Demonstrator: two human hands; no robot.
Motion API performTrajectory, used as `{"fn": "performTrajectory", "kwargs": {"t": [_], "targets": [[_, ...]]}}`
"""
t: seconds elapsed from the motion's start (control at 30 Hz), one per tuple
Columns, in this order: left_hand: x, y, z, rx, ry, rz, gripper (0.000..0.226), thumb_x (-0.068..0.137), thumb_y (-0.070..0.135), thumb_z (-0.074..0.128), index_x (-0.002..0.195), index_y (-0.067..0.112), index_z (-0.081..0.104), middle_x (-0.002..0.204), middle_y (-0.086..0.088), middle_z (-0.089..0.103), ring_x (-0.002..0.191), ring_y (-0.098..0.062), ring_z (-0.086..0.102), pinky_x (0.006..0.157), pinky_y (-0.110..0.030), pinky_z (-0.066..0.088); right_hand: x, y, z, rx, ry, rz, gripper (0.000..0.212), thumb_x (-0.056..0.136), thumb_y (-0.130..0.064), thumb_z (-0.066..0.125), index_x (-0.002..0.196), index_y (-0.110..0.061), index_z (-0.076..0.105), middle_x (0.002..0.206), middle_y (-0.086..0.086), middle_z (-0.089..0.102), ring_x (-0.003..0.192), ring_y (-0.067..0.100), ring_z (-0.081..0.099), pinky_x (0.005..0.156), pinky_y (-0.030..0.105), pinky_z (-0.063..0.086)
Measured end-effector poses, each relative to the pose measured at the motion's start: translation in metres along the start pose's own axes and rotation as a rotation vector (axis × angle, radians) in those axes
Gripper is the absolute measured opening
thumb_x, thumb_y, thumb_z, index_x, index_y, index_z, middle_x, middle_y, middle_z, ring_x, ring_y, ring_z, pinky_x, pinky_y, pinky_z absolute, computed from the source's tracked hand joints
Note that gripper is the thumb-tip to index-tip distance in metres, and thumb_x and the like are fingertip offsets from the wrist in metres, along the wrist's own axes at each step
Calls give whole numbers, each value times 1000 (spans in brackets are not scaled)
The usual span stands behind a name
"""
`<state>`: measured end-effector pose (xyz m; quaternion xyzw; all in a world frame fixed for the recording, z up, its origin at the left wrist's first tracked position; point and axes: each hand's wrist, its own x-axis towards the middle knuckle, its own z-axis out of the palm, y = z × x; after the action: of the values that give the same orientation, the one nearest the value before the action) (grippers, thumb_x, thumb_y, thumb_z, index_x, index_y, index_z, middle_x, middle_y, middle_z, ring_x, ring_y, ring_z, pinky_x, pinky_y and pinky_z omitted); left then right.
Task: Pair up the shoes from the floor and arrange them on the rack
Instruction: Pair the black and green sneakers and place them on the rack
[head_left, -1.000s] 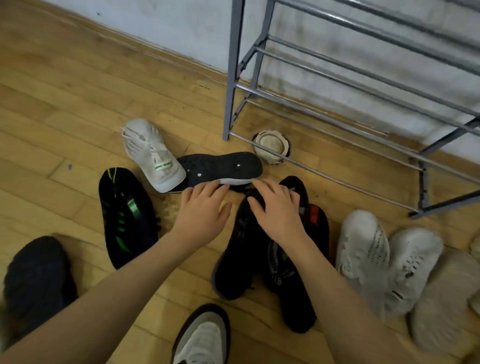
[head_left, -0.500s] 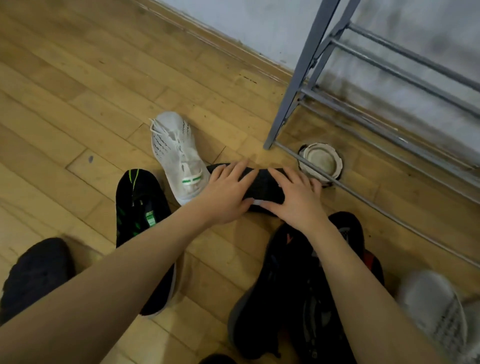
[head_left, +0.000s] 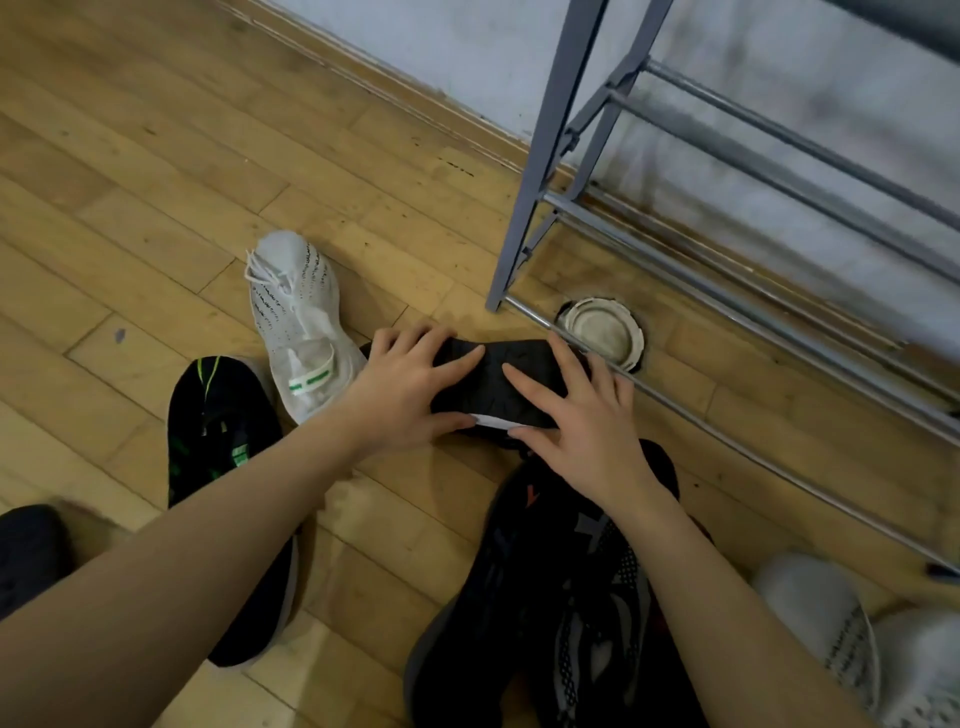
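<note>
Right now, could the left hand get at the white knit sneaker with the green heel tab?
Probably yes. The white knit sneaker lies just beside the left hand, nothing between them, but that hand would first have to let go of the black overturned shoe.

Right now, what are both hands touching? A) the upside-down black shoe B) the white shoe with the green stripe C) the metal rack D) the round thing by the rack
A: the left hand and the right hand both lie on the upside-down black shoe, sole up; the white shoe sits untouched beside them.
</note>
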<state>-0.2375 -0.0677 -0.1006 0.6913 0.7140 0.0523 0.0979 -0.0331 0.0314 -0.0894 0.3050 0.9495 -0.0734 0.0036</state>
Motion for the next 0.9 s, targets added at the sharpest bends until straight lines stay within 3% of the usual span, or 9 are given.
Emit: {"fn": "performTrajectory", "kwargs": {"t": [0.17, 0.37, 0.53, 0.73, 0.9], "targets": [[-8, 28, -28, -90, 145, 50, 71, 80, 63, 41, 139, 25, 41, 135, -17, 43, 124, -36, 38, 91, -48, 28, -30, 3, -39, -83, 211, -37, 50, 89, -52, 40, 136, -39, 40, 149, 14, 34, 124, 44, 34, 91, 50, 31], [-12, 71, -58, -63, 190, 189, 68, 84, 64, 39, 137, 23, 45, 135, -15, 47, 121, -36, 44, 90, -47, 32, -82, 13, -77, -100, 256, 41, 50, 89, -56, 42, 136, -40, 42, 147, 10, 38, 123, 41, 38, 92, 49, 30], [-18, 114, -72, -46, 114, 334, 66, 83, 68, 35, 131, 27, 52, 132, -7, 52, 116, -29, 49, 85, -41, 35, -146, 15, -81, -60, 242, 176, 52, 91, -60, 36, 137, -36, 42, 143, 7, 44, 122, 39, 46, 92, 47, 29], [-40, 155, -46, -89, 56, 398, 62, 82, 70, 33, 132, 35, 50, 136, -3, 49, 121, -27, 46, 90, -42, 33, -206, 16, -68, -37, 161, 259, 51, 91, -60, 33, 136, -37, 42, 144, 7, 44, 126, 37, 43, 95, 44, 24], [-49, 168, -17, -93, -134, 362, 67, 80, 72, 24, 133, 38, 47, 140, 2, 46, 128, -21, 41, 100, -41, 32, -231, 9, -36, 42, 73, 350, 51, 90, -58, 33, 131, -32, 51, 135, 7, 54, 122, 34, 50, 95, 43, 23]]}}
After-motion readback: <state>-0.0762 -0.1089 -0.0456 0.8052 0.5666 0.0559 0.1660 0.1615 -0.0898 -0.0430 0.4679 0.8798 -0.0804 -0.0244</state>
